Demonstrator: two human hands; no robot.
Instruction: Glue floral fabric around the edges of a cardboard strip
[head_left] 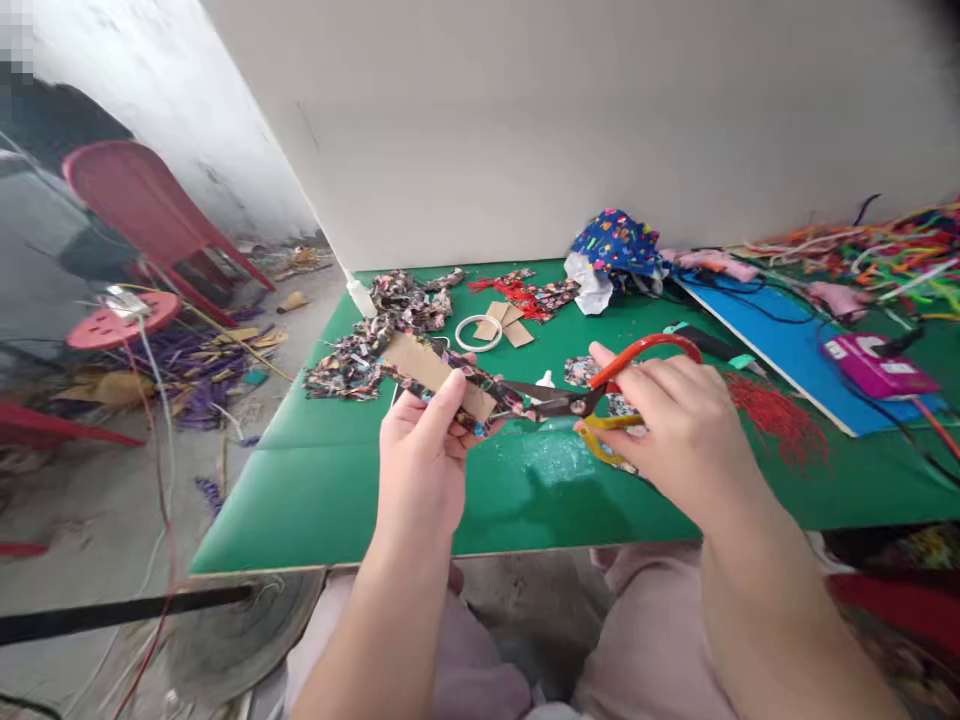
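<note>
My left hand (427, 435) grips a piece of brown cardboard (420, 362) with dark patterned fabric (480, 425) along its edges, the thumb lying on top. In my right hand (675, 425) are scissors (574, 405) with one red and one yellow handle. Their blades are parted and point left, at the fabric's right end; whether they touch the cloth I cannot tell. Beyond my hands, a white ring (478, 318), maybe a tape roll, lies beside small cardboard pieces (517, 332). Heaped patterned fabric strips (345, 370) lie to the left.
A green table (300, 500) runs under everything, with a pale panel (525, 120) behind. Blue patterned cloth (615, 245), red threads (780, 415), a blue board (772, 350) and a magenta box (877, 368) with cables lie to the right. A red chair (150, 200) stands left.
</note>
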